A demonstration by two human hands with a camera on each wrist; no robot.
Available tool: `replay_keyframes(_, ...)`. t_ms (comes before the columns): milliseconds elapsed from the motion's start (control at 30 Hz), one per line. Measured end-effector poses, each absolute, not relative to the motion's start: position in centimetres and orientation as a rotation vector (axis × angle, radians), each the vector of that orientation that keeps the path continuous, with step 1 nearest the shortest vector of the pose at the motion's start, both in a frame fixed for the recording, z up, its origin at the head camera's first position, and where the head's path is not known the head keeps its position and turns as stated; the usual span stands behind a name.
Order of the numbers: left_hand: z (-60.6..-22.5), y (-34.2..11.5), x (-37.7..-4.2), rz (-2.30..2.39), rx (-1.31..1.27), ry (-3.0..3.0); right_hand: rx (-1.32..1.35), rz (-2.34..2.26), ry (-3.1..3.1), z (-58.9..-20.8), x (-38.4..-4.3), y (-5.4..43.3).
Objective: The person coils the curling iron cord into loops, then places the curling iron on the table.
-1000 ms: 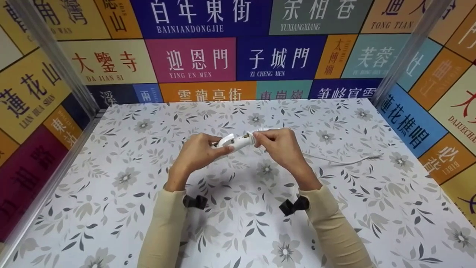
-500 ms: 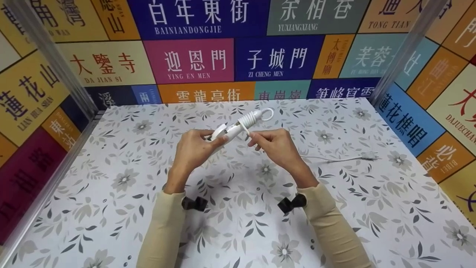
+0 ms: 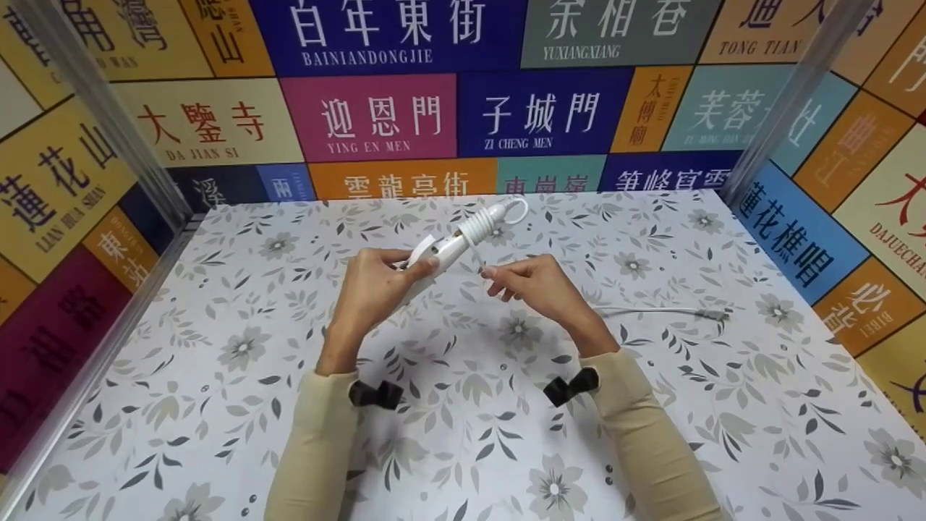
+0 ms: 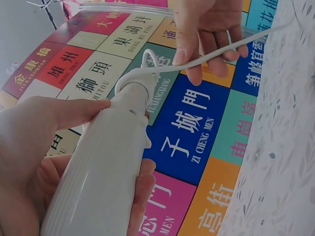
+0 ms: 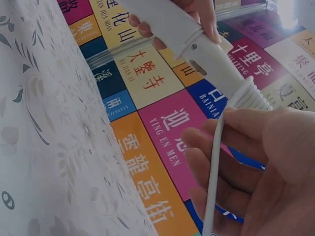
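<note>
My left hand [image 3: 376,286] grips a white handheld appliance [image 3: 441,253] by its body and holds it tilted up above the table; the body [image 4: 98,172] fills the left wrist view. Several turns of its white cord [image 3: 483,223] are coiled round its far end. My right hand [image 3: 532,284] pinches the cord [image 5: 214,172] just below that coil, fingers curled round it. From the right hand the cord [image 3: 651,311] trails across the table to its plug [image 3: 712,314] at the right.
The table [image 3: 217,405] has a grey floral cover. Walls of coloured sign panels [image 3: 383,116] close it in at the back and on both sides, with metal posts [image 3: 108,108] at the back corners.
The appliance has tilted up and away, with more cord wound on its end. My right hand has dropped from the appliance's end to below it, and the plug has slid a little nearer.
</note>
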State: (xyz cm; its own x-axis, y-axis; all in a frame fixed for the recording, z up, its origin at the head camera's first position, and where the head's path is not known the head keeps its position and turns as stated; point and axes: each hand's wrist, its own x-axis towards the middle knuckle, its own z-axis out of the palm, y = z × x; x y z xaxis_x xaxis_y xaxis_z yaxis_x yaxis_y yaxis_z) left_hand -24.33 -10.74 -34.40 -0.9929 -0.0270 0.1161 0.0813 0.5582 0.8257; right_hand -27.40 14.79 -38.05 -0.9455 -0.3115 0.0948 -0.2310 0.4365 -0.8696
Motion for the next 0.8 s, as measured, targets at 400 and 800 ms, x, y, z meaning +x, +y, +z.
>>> replay_keyframes(400, -34.4, -11.4, -24.3, -1.452, -0.258, -2.740, -0.249, -1.550, 2.626, -39.0, -28.1, 15.2)
replay_keyframes(800, -35.0, -12.4, -24.4, -1.377, -0.703, -2.857, -0.713, -1.919, 2.530, -39.3, -28.6, 16.7)
